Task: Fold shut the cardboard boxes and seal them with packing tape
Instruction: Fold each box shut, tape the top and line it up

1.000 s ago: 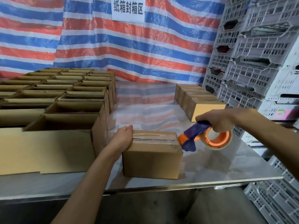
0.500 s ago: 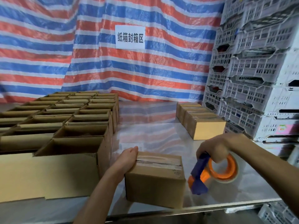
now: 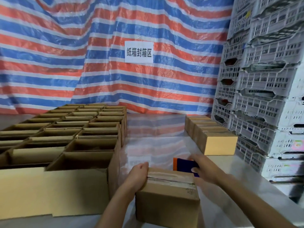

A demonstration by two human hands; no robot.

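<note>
A striped red, white and blue tarp (image 3: 82, 63) hangs as a backdrop far behind the taped box (image 3: 166, 199). To the right of the taped box and further back rises a stack of pale plastic crates (image 3: 263, 96). The taped box stands on a shiny table (image 3: 156, 145), at its near edge. Left of the taped box, filling that side, is a packed block of open boxes (image 3: 74, 137). Behind it and to the right runs a short row of closed boxes (image 3: 218, 143). A strip of tape (image 3: 171, 180) runs along the taped box's top seam. The left hand (image 3: 137, 176) grips its upper left edge, fingers curled over the top. The right hand (image 3: 205, 168), somewhat blurred, clasps a blue and orange tape dispenser (image 3: 184, 163) just behind the box's far right corner. High behind the taped box, a white sign (image 3: 139, 51) is fixed to the tarp.
</note>
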